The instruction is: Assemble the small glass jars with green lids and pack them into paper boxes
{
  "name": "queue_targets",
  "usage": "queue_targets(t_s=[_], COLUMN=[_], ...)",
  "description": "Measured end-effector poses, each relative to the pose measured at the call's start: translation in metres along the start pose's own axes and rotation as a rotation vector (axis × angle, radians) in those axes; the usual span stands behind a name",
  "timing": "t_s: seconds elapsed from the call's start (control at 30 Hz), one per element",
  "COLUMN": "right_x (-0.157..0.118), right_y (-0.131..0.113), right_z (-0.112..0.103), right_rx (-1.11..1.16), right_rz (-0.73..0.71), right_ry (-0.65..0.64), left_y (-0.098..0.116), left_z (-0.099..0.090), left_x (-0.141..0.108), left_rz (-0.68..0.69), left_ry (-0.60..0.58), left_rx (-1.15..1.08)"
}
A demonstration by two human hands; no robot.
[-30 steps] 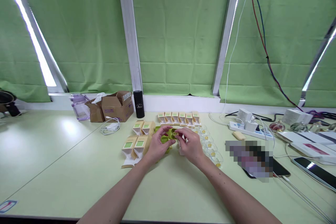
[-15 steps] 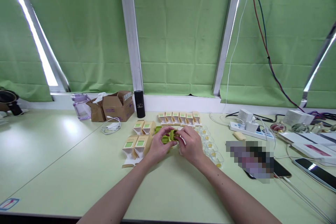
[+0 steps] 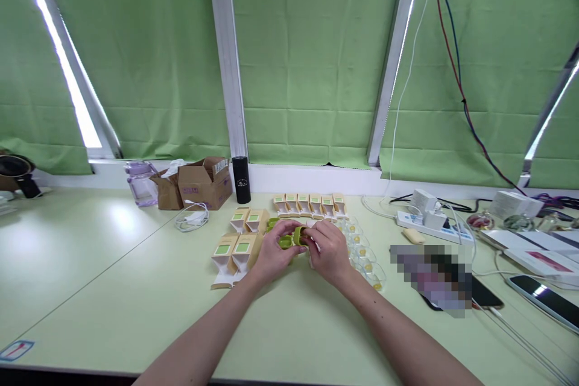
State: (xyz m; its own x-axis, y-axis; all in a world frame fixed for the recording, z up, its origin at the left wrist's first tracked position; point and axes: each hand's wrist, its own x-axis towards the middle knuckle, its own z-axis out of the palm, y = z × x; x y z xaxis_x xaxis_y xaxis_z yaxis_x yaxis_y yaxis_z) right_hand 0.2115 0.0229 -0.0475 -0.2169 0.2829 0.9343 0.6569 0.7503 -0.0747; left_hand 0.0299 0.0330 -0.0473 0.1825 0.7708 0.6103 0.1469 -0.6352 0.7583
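Note:
Between my two hands is a small olive-green container (image 3: 298, 235), held just above the table. My left hand (image 3: 277, 249) grips its left side with thumb and fingers. The fingers of my right hand (image 3: 329, 247) are closed at its right side and opening; whether they hold something small inside is hidden. Other green containers (image 3: 284, 242) lie beside and behind my left hand. Open cartons with green labels (image 3: 242, 248) stand to the left, and a row of small open cartons (image 3: 309, 205) stands behind. Clear plastic cups with yellow centres (image 3: 367, 266) sit right of my right hand.
At the back left are a purple bottle (image 3: 142, 183), a cardboard box (image 3: 205, 184), a black flask (image 3: 241, 180) and a white cable (image 3: 192, 217). On the right, a power strip (image 3: 423, 226), phones (image 3: 545, 298), boxes and cables lie on the table (image 3: 136, 313).

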Motion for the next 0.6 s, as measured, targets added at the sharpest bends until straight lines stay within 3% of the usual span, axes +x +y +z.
queue_targets(t_s=[0.43,0.6], right_x=[0.001,0.002], right_y=[0.005,0.005], right_z=[-0.005,-0.013], right_rx=[0.023,0.059], right_rz=[-0.054,-0.062], right_ry=[-0.054,-0.091], left_y=[0.000,0.002], left_z=[-0.002,-0.007], left_x=[0.001,0.004], left_rz=[0.007,-0.006], left_ry=[0.005,0.090], left_rx=[0.021,0.042])
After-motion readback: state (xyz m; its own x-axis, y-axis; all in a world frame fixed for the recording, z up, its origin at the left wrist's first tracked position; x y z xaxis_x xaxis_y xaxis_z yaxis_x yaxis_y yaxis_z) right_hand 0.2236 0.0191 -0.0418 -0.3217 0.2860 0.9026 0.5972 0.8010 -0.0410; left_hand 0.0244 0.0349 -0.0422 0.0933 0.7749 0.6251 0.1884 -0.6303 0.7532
